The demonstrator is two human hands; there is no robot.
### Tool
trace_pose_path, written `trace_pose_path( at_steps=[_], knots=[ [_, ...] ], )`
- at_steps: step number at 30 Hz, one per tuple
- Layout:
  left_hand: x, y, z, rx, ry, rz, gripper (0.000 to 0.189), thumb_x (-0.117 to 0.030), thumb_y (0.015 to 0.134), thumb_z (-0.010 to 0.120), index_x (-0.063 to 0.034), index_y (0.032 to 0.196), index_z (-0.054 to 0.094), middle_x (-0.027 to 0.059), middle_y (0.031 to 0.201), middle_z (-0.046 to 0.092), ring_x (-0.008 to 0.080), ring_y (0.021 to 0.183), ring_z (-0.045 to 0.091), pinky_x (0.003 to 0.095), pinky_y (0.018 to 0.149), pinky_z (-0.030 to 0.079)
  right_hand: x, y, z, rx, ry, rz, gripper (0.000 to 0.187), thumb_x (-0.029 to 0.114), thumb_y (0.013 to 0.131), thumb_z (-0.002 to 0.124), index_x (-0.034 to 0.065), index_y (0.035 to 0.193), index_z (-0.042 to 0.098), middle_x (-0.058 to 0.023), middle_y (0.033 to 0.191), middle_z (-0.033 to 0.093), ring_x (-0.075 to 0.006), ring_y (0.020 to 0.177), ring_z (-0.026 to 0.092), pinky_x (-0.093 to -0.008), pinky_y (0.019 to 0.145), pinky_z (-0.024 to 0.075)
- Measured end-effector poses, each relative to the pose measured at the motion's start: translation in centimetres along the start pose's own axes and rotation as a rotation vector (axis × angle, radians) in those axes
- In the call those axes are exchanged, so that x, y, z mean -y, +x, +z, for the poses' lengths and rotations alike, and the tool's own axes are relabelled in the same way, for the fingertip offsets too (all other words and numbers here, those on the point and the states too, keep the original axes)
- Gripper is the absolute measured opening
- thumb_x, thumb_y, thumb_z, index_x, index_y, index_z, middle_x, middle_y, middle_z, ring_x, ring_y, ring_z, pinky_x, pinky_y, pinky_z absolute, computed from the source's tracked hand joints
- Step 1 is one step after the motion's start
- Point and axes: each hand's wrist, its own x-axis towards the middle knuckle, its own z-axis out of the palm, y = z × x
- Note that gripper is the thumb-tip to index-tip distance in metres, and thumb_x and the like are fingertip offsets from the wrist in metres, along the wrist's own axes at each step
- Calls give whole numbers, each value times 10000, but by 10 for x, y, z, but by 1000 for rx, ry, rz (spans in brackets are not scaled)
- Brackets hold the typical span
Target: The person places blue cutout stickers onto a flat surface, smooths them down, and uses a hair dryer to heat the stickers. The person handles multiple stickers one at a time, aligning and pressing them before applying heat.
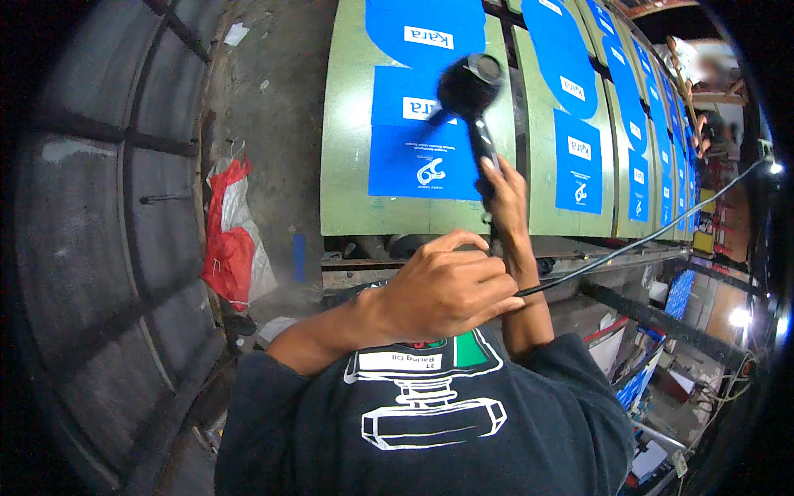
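My right hand [510, 195] grips the handle of a black hair dryer [469, 87], which is raised above a green screen-printed panel [347, 214]. Blur softens the dryer's front. Under it, a blue printed area [397, 152] with white writing and a logo covers much of the panel. In front of my chest, my left hand [456, 282] is curled around the dryer's cord [595, 263]. The cord comes down from the handle, passes into the left hand and runs off to the right; its stretch inside the fingers is hidden.
More green panels [539, 186] with blue prints line up to the right. A red and white plastic bag [232, 239] hangs by the dark wall [74, 204] at left. Another person [704, 133] is at the far right. A dark beam [670, 316] crosses the lower right.
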Motion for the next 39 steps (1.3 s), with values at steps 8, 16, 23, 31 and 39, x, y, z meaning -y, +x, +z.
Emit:
trace_pose_path(
  at_steps=[8,16,23,31,39],
  knots=[
    [-8,-3,10,23,-149,-2,192,-235,861,692,-47,839,659,64,749,622,232,716,622,361,769,501,-5,-52,-28,-30,58,132,301,315,957,582,40,1076,611,31,690,508,-43,552,427,-209,468,308],
    [-3,-4,9,-16,-123,3,189,-219,832,731,-50,799,652,54,725,606,223,693,619,356,745,515,-8,-49,14,61,127,158,344,290,951,606,18,1161,596,40,728,491,-48,600,428,-212,514,311],
    [-2,-7,12,50,-152,-1,199,-244,849,691,-49,879,673,67,777,622,244,713,628,356,715,483,-27,-56,-36,-221,-56,72,274,350,971,556,85,902,566,29,636,499,-48,511,413,-225,443,298],
    [-4,-4,11,1,-137,18,191,-217,839,724,-53,780,644,58,726,605,227,690,616,358,739,512,-26,-55,2,66,189,157,352,280,954,607,14,1184,601,40,729,512,-42,562,429,-208,487,318],
    [-3,-7,11,5,-184,15,197,-227,840,702,-39,811,649,80,756,623,255,690,610,367,680,477,-18,-74,-4,-81,12,120,337,308,955,599,26,1141,607,37,681,509,-40,528,406,-215,454,289]
  ],
)
